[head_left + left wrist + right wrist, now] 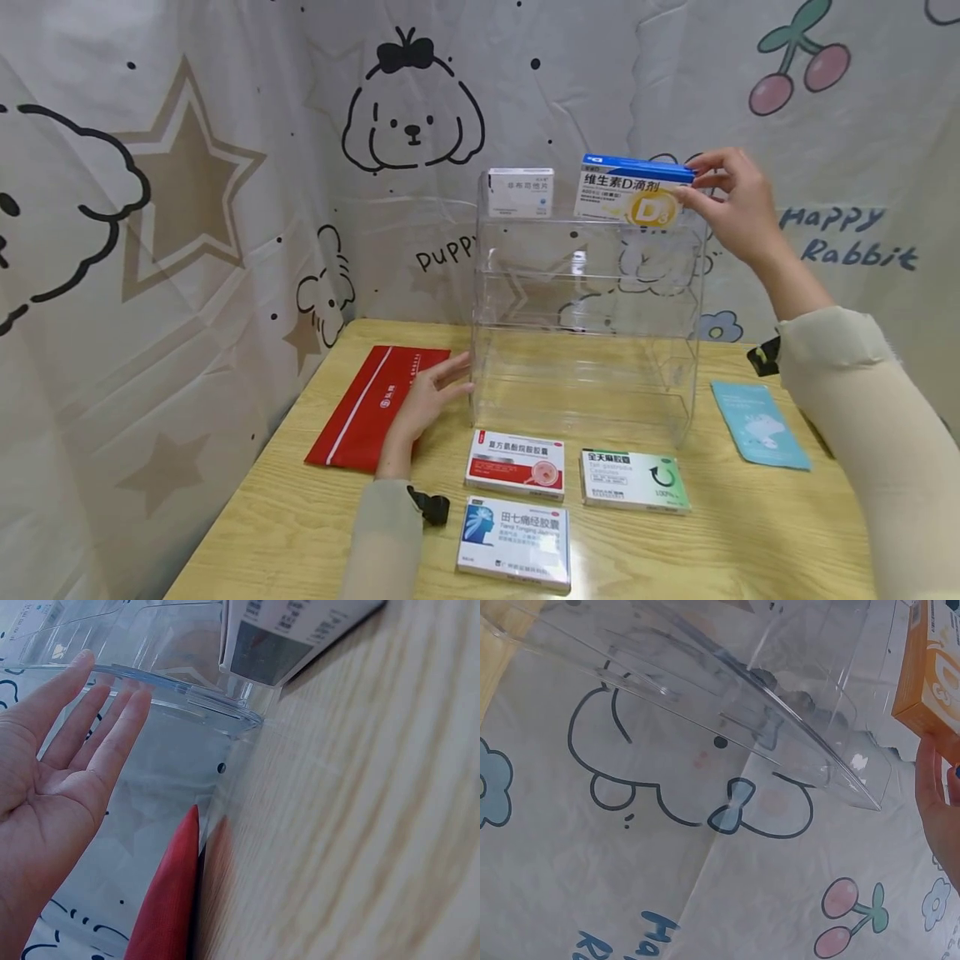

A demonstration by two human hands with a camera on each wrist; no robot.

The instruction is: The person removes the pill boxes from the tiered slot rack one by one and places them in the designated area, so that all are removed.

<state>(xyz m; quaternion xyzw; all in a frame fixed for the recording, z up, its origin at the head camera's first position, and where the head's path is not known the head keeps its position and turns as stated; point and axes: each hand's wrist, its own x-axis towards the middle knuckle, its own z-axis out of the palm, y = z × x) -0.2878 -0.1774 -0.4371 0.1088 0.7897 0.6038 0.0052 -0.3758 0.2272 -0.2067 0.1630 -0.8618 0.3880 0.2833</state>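
The right hand (733,196) pinches the vitamin D drops box (622,190) by its right end at the top tier of the clear display rack (588,331), presumably keeping its front readable, while the left hand (423,402), empty, fingers extended, lies at the rack's side, apparently for steadying.

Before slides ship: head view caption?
Right grip holds a vitamin D box at the top of a clear rack; left grip at its side.

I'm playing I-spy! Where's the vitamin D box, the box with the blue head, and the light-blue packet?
Vitamin D drops box (627,193), head view: printed front.
Tianqi Tongjing capsule box (514,543), head view: top face.
Light-blue packet (760,423), head view: upper face.
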